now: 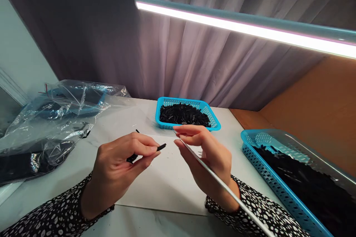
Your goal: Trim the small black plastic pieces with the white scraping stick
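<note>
Between the thumb and fingertips of my left hand [124,168] is a small black strip [161,147], its end sticking out to the right. More black pieces [131,158] show under the curled fingers of that hand. My right hand [207,159] is closed around a long, thin, pale rod [222,183] with a narrow tip near the fingertips. The rod slants back toward me over the right sleeve; its exact kind is unclear. Both hands are above a white sheet [167,189], with a gap between the strip and the rod's tip.
A blue basket [160,118] of black pieces stands at the back. At right is a larger blue basket [267,168] with more pieces. Clear plastic bags [80,100] and a bagged black bundle [16,163] lie left. A lit tube lamp [236,26] hangs overhead before curtains.
</note>
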The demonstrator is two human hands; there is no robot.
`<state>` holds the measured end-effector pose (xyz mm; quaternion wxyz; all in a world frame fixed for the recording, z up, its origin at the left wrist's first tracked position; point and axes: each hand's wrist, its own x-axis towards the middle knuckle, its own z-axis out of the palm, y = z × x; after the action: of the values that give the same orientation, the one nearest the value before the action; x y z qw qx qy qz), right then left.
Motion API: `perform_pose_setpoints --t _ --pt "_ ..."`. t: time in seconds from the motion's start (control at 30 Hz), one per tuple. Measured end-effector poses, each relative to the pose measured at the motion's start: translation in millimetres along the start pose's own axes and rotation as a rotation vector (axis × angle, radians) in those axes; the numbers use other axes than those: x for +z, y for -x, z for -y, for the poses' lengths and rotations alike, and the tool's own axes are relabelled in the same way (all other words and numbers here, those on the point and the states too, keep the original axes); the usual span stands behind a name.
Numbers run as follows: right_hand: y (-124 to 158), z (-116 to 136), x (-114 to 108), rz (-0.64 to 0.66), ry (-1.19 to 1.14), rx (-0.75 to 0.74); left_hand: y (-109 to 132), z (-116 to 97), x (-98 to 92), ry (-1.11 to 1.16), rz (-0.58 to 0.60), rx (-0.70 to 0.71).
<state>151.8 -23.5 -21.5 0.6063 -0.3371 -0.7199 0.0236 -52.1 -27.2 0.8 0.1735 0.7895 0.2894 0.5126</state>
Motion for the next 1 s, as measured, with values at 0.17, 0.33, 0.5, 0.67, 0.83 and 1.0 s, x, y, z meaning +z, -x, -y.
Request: perform_pose_setpoints --t 0.17,0.33,0.5,0.67,0.83,1.0 --pt "2 -1 1 0.042 -0.064 0.24 0 2 0.7 0.025 -0.005 -0.006" --pt "-1 1 1 0.129 -0.163 0.269 0 4 1.3 0.003 0.016 0.022" --pt "-1 3 7 0.227 -0.4 0.399 -2 6 3.8 0.037 0.055 0.002" --pt "0 -5 14 0.251 -0.524 0.586 -2 7 4.6 0.073 0.052 -0.095" --pt "-4 -14 8 0.098 -0.49 0.526 -5 7 5.1 0.129 0.004 -0.165" --pt "-9 -1 -7 0.209 -0.263 0.308 -6 7 6.1 0.137 -0.007 -0.215"
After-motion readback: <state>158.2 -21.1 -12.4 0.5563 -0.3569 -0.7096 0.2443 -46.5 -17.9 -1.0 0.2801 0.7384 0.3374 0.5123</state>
